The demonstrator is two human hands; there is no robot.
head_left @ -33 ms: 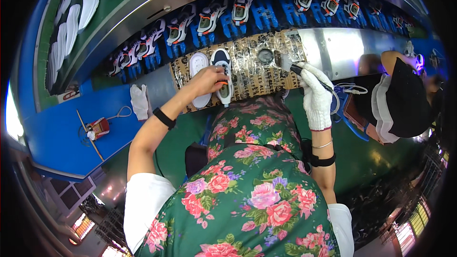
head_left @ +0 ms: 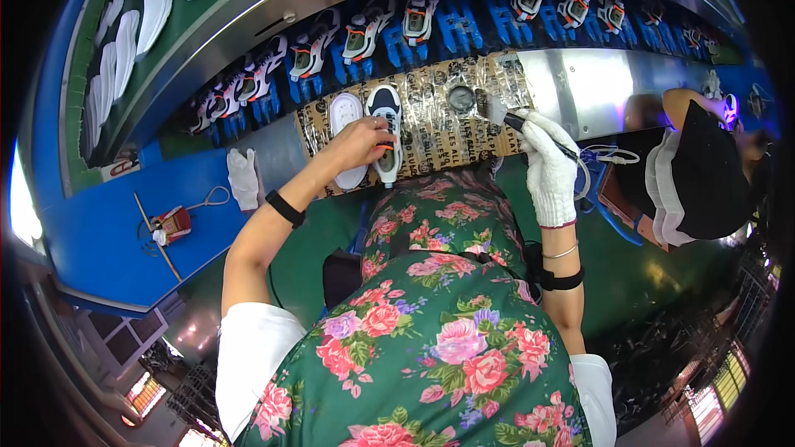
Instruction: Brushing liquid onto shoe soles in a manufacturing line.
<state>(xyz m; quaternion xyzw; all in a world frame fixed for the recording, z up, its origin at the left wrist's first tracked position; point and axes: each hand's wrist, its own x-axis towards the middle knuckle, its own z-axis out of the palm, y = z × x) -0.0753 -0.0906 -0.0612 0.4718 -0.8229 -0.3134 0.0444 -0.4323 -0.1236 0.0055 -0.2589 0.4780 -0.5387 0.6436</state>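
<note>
Steel workbench point(head_left: 596, 87), taped cardboard mat point(head_left: 431, 128) with shoe point(head_left: 386, 128), white sole point(head_left: 345, 120), round tin point(head_left: 461, 98)

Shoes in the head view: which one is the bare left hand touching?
The dark-and-white shoe lying on the patterned mat, beside the white sole; the left hand rests on it. The other shoes sit clamped on the blue conveyor.

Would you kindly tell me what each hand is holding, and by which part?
The gloved right hand grips a brush by its dark handle. The bare left hand rests on the dark shoe, around its middle.
</note>
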